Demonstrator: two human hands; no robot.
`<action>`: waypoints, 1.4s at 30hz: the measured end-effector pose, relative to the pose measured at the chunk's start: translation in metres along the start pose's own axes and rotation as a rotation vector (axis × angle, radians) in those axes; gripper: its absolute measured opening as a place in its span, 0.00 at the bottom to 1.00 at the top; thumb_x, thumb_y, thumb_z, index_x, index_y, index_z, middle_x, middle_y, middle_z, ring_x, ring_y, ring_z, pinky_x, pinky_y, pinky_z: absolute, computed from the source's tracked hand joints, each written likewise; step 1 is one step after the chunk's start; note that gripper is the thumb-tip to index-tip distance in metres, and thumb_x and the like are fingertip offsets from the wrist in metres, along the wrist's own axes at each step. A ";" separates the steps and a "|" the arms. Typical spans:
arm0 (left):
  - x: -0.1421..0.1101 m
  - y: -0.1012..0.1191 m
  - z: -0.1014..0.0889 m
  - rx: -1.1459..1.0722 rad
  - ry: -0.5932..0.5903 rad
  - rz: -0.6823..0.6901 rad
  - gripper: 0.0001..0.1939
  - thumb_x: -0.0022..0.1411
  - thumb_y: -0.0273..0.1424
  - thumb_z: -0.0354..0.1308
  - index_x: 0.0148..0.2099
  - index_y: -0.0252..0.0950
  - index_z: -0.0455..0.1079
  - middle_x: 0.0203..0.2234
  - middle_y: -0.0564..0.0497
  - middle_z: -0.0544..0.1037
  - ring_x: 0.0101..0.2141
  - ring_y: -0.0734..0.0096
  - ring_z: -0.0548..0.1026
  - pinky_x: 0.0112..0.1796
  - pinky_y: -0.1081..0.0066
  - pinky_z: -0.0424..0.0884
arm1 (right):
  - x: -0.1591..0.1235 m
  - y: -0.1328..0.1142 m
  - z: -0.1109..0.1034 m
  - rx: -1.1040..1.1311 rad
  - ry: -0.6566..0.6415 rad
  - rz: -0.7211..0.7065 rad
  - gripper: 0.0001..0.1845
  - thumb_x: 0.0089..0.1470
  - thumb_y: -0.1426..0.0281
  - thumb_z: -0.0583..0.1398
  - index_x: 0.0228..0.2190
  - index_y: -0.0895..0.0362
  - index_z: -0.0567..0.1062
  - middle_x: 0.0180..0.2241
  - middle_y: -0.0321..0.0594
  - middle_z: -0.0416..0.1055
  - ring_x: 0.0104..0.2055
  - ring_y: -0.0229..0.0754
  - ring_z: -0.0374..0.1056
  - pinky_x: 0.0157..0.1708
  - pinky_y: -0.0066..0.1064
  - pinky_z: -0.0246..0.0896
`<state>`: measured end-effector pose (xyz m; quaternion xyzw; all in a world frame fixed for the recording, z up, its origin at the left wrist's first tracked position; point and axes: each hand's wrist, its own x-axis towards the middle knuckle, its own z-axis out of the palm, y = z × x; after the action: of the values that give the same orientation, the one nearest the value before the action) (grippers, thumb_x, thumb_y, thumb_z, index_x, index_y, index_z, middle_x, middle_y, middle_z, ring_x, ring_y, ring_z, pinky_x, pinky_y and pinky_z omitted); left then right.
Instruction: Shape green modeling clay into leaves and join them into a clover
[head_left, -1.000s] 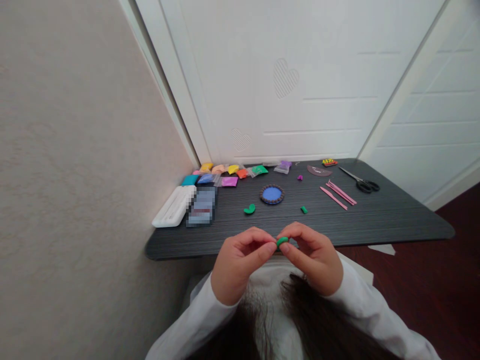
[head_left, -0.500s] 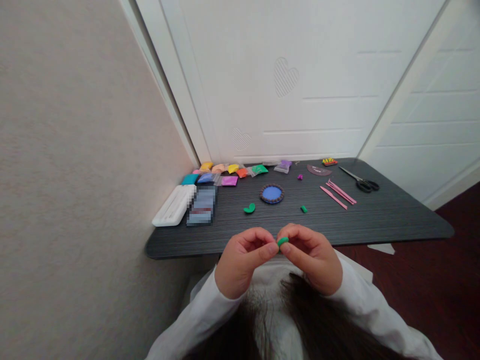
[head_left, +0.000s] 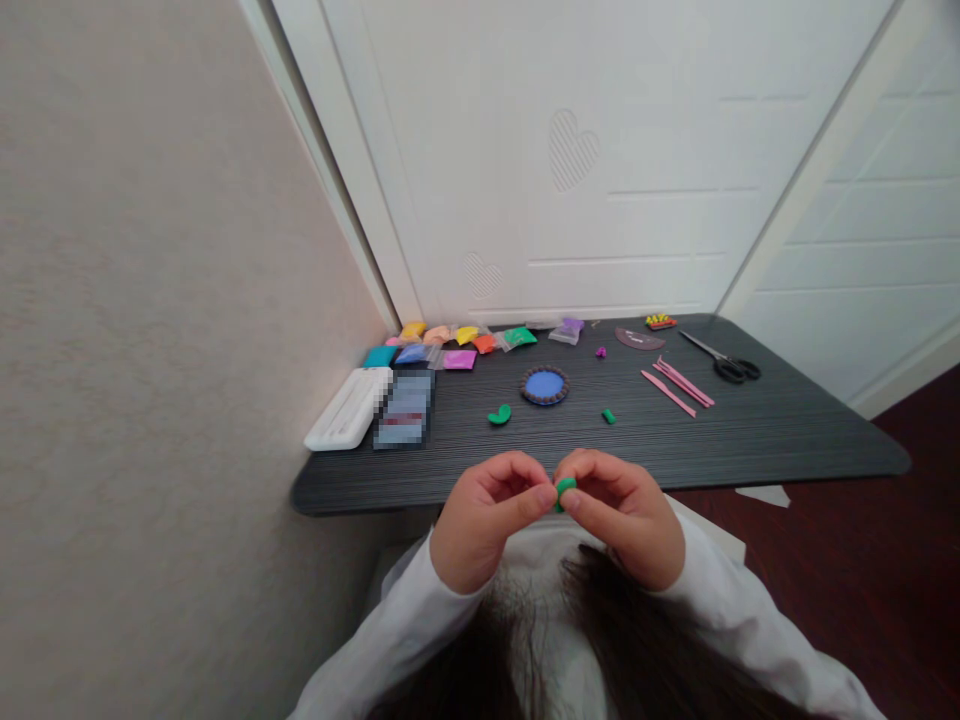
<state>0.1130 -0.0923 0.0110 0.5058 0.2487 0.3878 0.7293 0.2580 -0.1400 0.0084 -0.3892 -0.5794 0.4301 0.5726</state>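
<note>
Dark surface (head_left: 397,482) ahead, we note the left hand (head_left: 486,522) and right hand (head_left: 631,520) pinching a green piece (head_left: 566,486) between them, apparently for fine control, with the blue disc (head_left: 544,385) beyond seemingly placed within reach.

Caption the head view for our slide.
Left hand and right hand meet at a small green piece near the dark table.

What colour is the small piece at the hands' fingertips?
The small piece is green, shown best in the head view.

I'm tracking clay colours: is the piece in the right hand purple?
No, the right hand pinches a green clay piece between thumb and fingers.
</note>
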 end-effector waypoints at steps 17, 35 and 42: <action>0.001 0.001 0.002 -0.068 0.000 -0.041 0.09 0.45 0.32 0.64 0.24 0.32 0.68 0.20 0.55 0.68 0.24 0.79 0.64 0.28 0.75 0.58 | 0.000 0.003 0.000 0.037 -0.029 0.063 0.05 0.48 0.68 0.59 0.26 0.56 0.70 0.24 0.33 0.64 0.28 0.34 0.58 0.31 0.28 0.54; 0.002 -0.002 0.001 -0.068 0.013 -0.058 0.11 0.44 0.32 0.65 0.24 0.33 0.66 0.20 0.55 0.67 0.24 0.77 0.65 0.28 0.73 0.58 | -0.001 0.004 0.000 0.040 -0.002 0.061 0.06 0.47 0.66 0.61 0.28 0.55 0.72 0.24 0.34 0.66 0.28 0.35 0.61 0.31 0.29 0.57; 0.002 -0.003 0.001 -0.089 0.004 -0.054 0.10 0.45 0.31 0.64 0.24 0.32 0.67 0.21 0.55 0.68 0.24 0.79 0.64 0.28 0.74 0.57 | -0.001 0.005 0.001 0.057 -0.002 0.070 0.04 0.47 0.68 0.61 0.27 0.55 0.71 0.25 0.33 0.65 0.29 0.34 0.60 0.32 0.28 0.55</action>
<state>0.1156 -0.0920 0.0091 0.4651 0.2463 0.3796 0.7609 0.2568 -0.1394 0.0037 -0.3922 -0.5534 0.4668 0.5674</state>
